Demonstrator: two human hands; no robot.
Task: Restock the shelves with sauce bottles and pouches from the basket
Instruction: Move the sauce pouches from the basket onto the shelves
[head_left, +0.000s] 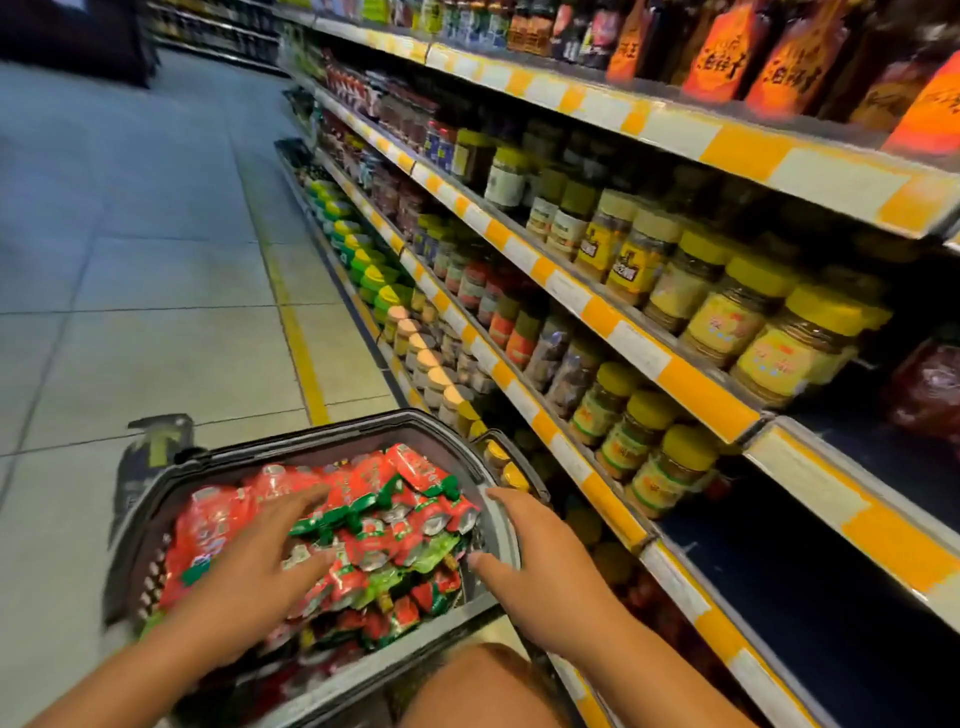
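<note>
Hands reach into a full basket (498, 525)

Left hand (260, 566), fingers spread, rests on the pouches (384, 525); right hand (524, 561), open, sits at the rim, nearer the shelves (571, 306).

Pouches (363, 525) fill basket (332, 441), shelves (597, 312) at right.

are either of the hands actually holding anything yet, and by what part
Nothing is held. The left hand lies spread over the sauce pouches in the basket; the right hand rests open at its rim.
</note>
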